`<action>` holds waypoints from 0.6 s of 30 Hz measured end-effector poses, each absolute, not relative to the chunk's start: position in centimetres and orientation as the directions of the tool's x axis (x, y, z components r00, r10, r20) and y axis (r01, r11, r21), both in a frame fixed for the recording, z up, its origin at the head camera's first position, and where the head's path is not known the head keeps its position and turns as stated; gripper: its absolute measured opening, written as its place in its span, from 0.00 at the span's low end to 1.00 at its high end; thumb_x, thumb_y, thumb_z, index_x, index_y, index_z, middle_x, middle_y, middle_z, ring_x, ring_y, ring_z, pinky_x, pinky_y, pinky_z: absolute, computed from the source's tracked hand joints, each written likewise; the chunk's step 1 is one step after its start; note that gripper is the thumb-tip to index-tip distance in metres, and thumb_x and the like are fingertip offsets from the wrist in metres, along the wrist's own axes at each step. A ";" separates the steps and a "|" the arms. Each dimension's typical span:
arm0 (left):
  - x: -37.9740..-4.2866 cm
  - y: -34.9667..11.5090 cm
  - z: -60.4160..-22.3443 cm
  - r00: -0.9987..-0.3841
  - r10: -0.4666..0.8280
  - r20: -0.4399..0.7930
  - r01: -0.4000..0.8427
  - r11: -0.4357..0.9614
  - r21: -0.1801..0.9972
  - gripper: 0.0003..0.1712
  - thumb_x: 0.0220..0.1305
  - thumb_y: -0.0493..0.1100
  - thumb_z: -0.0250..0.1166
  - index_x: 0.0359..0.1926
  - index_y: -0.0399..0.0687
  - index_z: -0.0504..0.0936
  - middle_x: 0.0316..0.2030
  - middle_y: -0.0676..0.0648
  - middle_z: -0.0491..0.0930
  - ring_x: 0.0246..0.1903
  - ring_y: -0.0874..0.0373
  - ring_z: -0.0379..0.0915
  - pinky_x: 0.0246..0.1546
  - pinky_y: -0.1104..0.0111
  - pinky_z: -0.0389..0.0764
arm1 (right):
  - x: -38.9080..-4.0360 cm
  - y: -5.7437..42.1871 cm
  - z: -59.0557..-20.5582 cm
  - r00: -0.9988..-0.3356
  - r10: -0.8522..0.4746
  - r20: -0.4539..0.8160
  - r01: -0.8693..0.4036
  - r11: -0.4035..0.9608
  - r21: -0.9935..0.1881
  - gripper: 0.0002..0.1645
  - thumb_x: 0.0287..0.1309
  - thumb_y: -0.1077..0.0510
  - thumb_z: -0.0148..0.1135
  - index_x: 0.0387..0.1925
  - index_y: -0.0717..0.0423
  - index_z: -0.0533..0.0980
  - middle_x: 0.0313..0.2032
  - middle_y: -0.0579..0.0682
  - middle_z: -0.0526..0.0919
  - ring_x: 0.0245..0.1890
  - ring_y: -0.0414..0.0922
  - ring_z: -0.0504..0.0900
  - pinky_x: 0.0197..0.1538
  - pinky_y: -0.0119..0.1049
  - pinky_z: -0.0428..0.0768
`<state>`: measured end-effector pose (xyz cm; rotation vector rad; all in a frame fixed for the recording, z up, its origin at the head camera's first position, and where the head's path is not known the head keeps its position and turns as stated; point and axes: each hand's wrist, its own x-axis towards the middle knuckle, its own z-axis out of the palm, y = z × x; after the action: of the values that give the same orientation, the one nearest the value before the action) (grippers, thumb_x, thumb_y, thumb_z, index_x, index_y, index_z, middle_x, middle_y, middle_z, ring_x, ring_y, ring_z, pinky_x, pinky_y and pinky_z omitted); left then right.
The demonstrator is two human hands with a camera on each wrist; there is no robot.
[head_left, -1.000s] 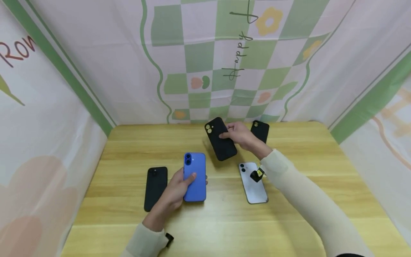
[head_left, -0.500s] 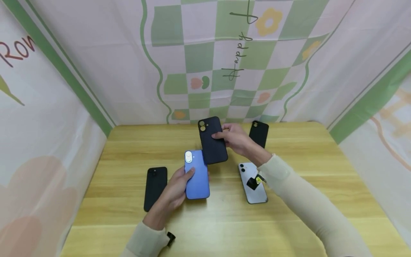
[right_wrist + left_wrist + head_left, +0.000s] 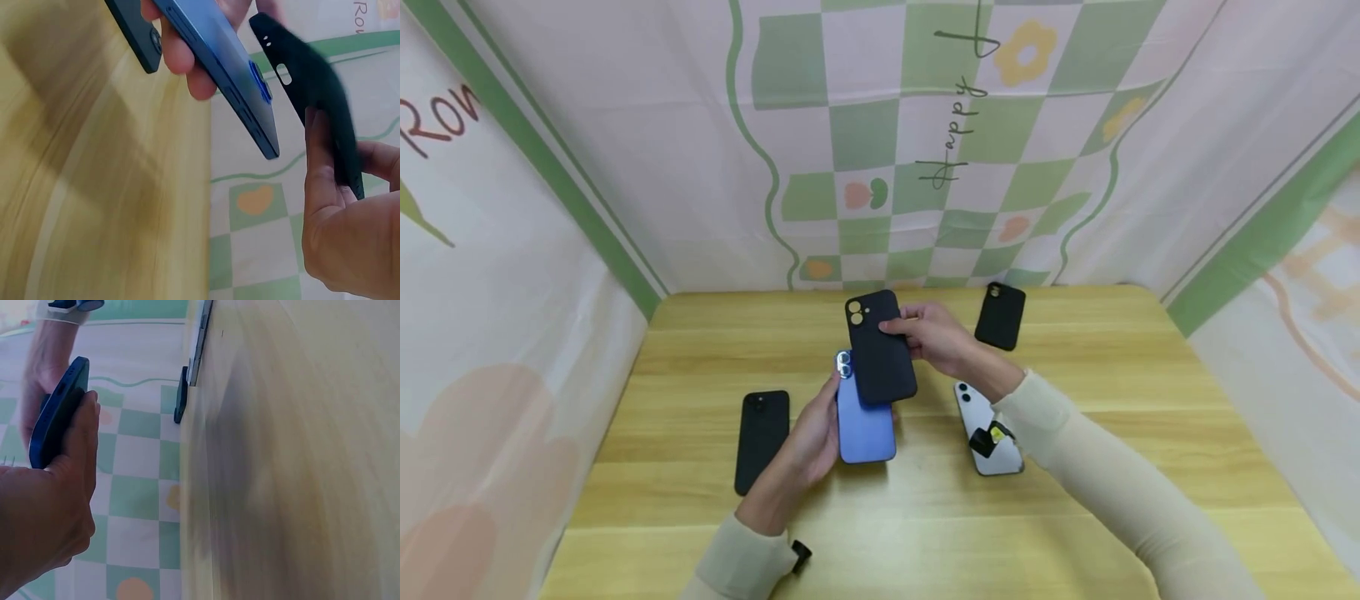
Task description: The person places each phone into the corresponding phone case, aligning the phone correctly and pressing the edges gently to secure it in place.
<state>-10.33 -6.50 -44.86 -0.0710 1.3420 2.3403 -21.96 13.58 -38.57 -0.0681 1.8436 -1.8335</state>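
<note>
My left hand [image 3: 815, 433] grips a blue phone [image 3: 867, 433] above the table, its back and two camera lenses facing up. A black phone case [image 3: 880, 358] with camera cutouts is pinched along its right edge by my right hand [image 3: 936, 335], thumb on top. From the head view the case covers the phone's upper right part. The right wrist view shows a gap between the blue phone [image 3: 219, 69] and the black case [image 3: 312, 81]. In the left wrist view the phone's bottom edge [image 3: 59, 412] faces the camera, with my fingers along its side.
On the wooden table [image 3: 925, 533] a black phone [image 3: 762, 442] lies at the left. A white phone [image 3: 977, 408] lies at the right, partly behind the wrist camera. Another black case [image 3: 1001, 317] lies near the back edge. Patterned curtains [image 3: 865, 133] surround the table.
My right hand has brought the black case left and down, from beside the blue phone to over its upper part. The left hand has shifted slightly right, its thumb now at the phone's left edge.
</note>
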 end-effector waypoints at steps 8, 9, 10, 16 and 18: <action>-10.3 -6.6 -44.9 -0.896 0.405 -0.184 -0.372 -0.457 0.808 0.37 0.87 0.63 0.29 0.86 0.58 0.37 0.85 0.43 0.44 0.82 0.42 0.43 0.80 0.45 0.52 | -21.0 12.6 -38.6 -0.838 -0.431 -0.334 0.346 0.054 -0.937 0.10 0.73 0.66 0.62 0.32 0.61 0.78 0.36 0.53 0.91 0.35 0.44 0.91 0.40 0.37 0.90; -10.4 -6.6 -44.9 -0.894 0.407 -0.188 -0.378 -0.460 0.804 0.37 0.87 0.63 0.29 0.86 0.57 0.38 0.85 0.43 0.44 0.82 0.43 0.42 0.81 0.46 0.51 | -20.9 12.4 -38.7 -0.836 -0.434 -0.337 0.351 0.051 -0.935 0.09 0.73 0.66 0.62 0.33 0.62 0.78 0.36 0.53 0.91 0.35 0.44 0.91 0.40 0.37 0.90; -10.4 -6.5 -44.9 -0.893 0.408 -0.188 -0.380 -0.461 0.802 0.37 0.87 0.63 0.29 0.86 0.56 0.38 0.84 0.44 0.45 0.83 0.44 0.42 0.81 0.47 0.50 | -20.8 12.3 -38.8 -0.833 -0.438 -0.338 0.353 0.049 -0.934 0.09 0.74 0.67 0.61 0.33 0.62 0.78 0.36 0.53 0.91 0.35 0.44 0.91 0.40 0.37 0.89; -10.5 -6.3 -44.9 -0.900 0.393 -0.188 -0.375 -0.477 0.795 0.36 0.87 0.62 0.31 0.86 0.56 0.40 0.84 0.48 0.45 0.83 0.50 0.39 0.83 0.51 0.44 | -20.4 11.8 -39.4 -0.827 -0.447 -0.341 0.350 0.064 -0.934 0.05 0.73 0.67 0.62 0.37 0.65 0.78 0.38 0.56 0.91 0.36 0.44 0.91 0.42 0.36 0.90; -10.5 -6.3 -44.9 -0.903 0.383 -0.194 -0.375 -0.483 0.791 0.36 0.88 0.61 0.33 0.86 0.54 0.39 0.85 0.49 0.42 0.83 0.52 0.35 0.83 0.52 0.42 | -20.3 11.7 -39.6 -0.824 -0.446 -0.349 0.353 0.078 -0.933 0.05 0.73 0.67 0.62 0.37 0.65 0.78 0.40 0.58 0.91 0.37 0.45 0.91 0.43 0.37 0.90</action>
<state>-10.47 -6.25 -44.89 0.0115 1.2676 2.3819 -20.32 11.67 -39.56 -0.0928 1.7900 -1.8049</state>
